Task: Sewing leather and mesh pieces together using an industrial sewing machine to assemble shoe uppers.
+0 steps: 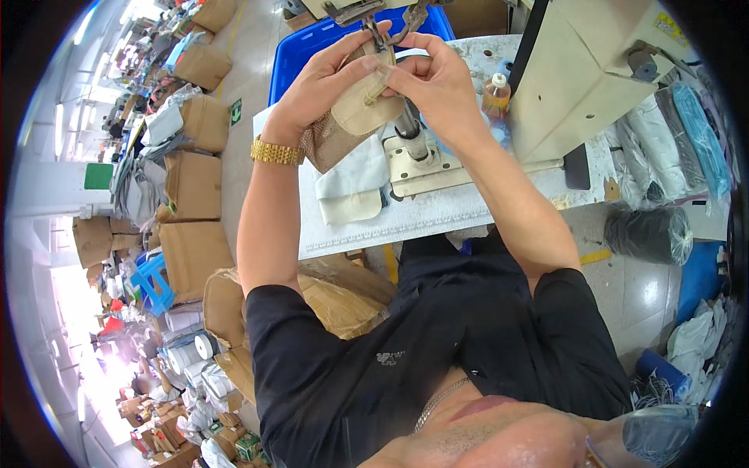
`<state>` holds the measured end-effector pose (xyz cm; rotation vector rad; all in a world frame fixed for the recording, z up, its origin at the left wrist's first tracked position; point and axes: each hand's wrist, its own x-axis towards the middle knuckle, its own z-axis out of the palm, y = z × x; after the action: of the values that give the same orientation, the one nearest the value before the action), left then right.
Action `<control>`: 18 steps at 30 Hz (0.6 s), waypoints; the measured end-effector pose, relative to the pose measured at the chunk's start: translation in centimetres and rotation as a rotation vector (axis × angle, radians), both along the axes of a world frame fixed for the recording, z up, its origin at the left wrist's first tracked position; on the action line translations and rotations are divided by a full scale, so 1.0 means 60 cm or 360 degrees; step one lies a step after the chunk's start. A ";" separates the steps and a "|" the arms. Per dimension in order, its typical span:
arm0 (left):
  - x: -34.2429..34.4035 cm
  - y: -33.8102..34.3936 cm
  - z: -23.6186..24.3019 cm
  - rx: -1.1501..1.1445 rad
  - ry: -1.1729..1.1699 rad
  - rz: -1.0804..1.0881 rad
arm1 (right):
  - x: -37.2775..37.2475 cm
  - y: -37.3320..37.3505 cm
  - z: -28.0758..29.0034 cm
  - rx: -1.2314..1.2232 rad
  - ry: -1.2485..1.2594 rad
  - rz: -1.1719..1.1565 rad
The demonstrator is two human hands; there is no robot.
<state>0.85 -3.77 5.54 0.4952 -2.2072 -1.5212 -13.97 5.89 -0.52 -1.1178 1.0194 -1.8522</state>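
My left hand and my right hand are raised together over the white worktable, both gripping a small tan pouch with a beige flap. A metal chain clip hangs down into the top of the pouch between my fingers. A gold watch sits on my left wrist. Below the pouch stand the metal post and base plate of a beige machine.
A few beige fabric pieces lie on the table at the left. A blue crate stands behind the table. A small bottle is next to the machine. Cardboard boxes crowd the floor at left; rolls and bags lie at right.
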 end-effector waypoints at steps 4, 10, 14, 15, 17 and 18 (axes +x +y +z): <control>-0.002 0.002 -0.008 -0.0017 0.0039 0.0009 | 0.001 0.002 0.000 0.0009 0.0039 -0.0046; -0.003 0.003 -0.016 0.0014 0.0075 0.0049 | 0.004 0.004 0.005 0.0020 0.0103 -0.0098; -0.008 0.006 -0.010 0.0054 0.0089 0.0033 | 0.008 0.000 0.003 -0.0040 0.0036 -0.0109; -0.008 0.007 -0.010 0.0055 0.0096 0.0049 | 0.007 0.000 0.005 -0.0041 0.0041 -0.0102; -0.008 0.008 -0.018 0.0068 0.0102 0.0082 | 0.002 0.001 0.010 0.0001 0.0165 -0.0152; -0.007 0.008 -0.021 0.0084 0.0103 0.0108 | 0.001 0.000 0.009 0.0001 0.0169 -0.0148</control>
<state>0.40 -3.30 4.27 0.5241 -2.0854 -1.5415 -13.90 5.89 0.00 -1.1974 1.1497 -1.8815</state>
